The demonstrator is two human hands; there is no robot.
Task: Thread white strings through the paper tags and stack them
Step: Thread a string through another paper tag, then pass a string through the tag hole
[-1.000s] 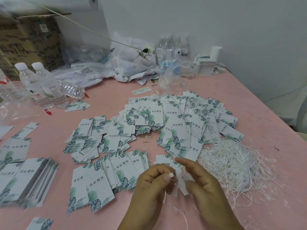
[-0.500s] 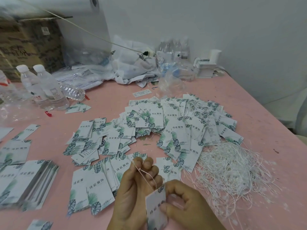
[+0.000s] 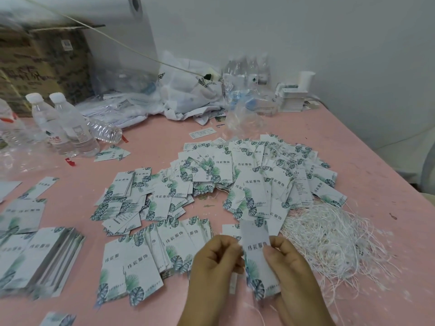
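A white paper tag (image 3: pixel 256 257) with green leaf print stands upright between my two hands near the front of the pink table (image 3: pixel 367 175). My right hand (image 3: pixel 286 271) pinches its right edge with thumb and fingers. My left hand (image 3: pixel 215 262) is closed at its left edge; whether it touches the tag or a string is unclear. A tangle of white strings (image 3: pixel 329 241) lies right of my hands. A wide spread of loose tags (image 3: pixel 240 184) covers the table's middle. A fanned stack of tags (image 3: pixel 146 257) lies left of my left hand.
Another tag stack (image 3: pixel 40 257) sits at the left edge. Water bottles (image 3: pixel 68 123) stand at the back left beside a cardboard box (image 3: pixel 42 57). Plastic bags (image 3: pixel 188 95) and a small white box pile (image 3: pixel 292 97) line the wall. The table's right edge runs diagonally.
The tag has been raised from low and tilted to upright and facing me. My left hand dropped from holding the string high to beside the tag's left edge.
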